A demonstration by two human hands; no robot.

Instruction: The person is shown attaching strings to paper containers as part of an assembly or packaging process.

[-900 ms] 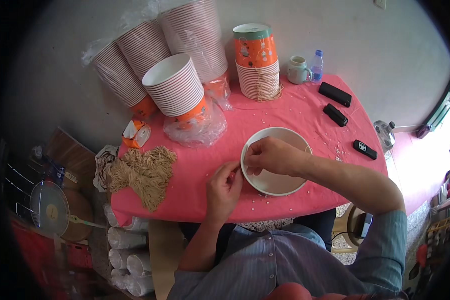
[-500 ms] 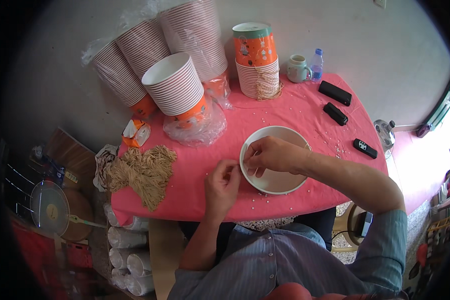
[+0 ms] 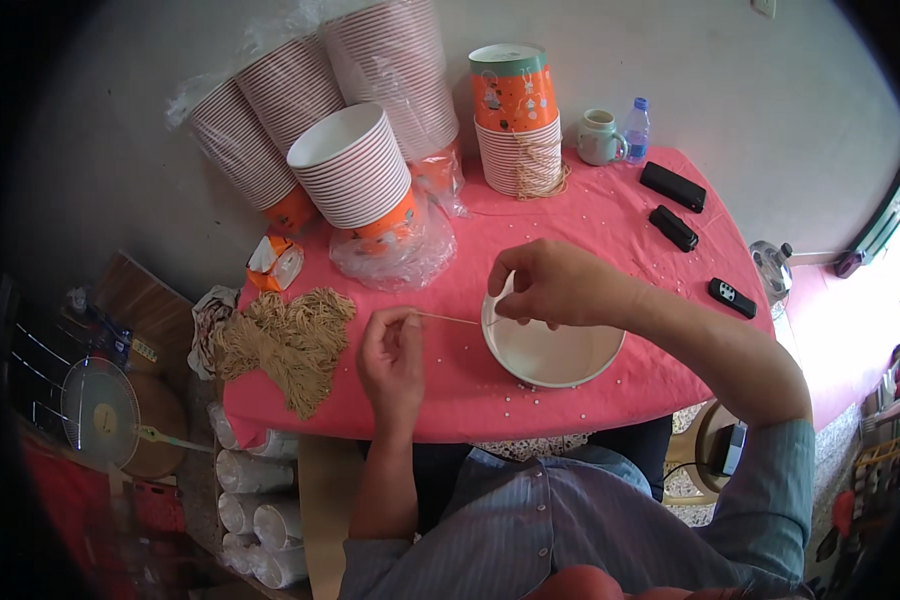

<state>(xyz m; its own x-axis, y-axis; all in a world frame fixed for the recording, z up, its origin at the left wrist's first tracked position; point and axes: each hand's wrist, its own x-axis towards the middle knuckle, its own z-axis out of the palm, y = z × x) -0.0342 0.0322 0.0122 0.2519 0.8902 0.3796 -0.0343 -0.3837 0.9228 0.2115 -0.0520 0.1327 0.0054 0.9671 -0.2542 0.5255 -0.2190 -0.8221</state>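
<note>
A thin light-tan string point(image 3: 450, 319) runs nearly straight between my two hands. My left hand point(image 3: 392, 362) pinches one end between thumb and fingers, left of a white round bowl point(image 3: 553, 384). Over the bowl's far left part, my right hand point(image 3: 558, 285) is closed with bent fingers, and the string reaches its fingertips near the rim. Whether those fingertips also hold something smaller is too fine to make out. Small white beads point(image 3: 507, 400) lie scattered round the bowl. Part of the bowl's inside is hidden by my right hand and forearm.
A bundle of tan strings point(image 3: 300, 345) lies at the table's left. Behind are stacked paper tubs point(image 3: 355, 175), bagged tubs, an orange tub stack point(image 3: 515, 100) wound with string, a mug point(image 3: 598, 140) and a bottle point(image 3: 637, 130). Black devices point(image 3: 673, 187) lie at the right.
My left hand has moved left, away from the bowl, and the string now stretches between my hands. My right hand has risen slightly toward the bowl's far rim.
</note>
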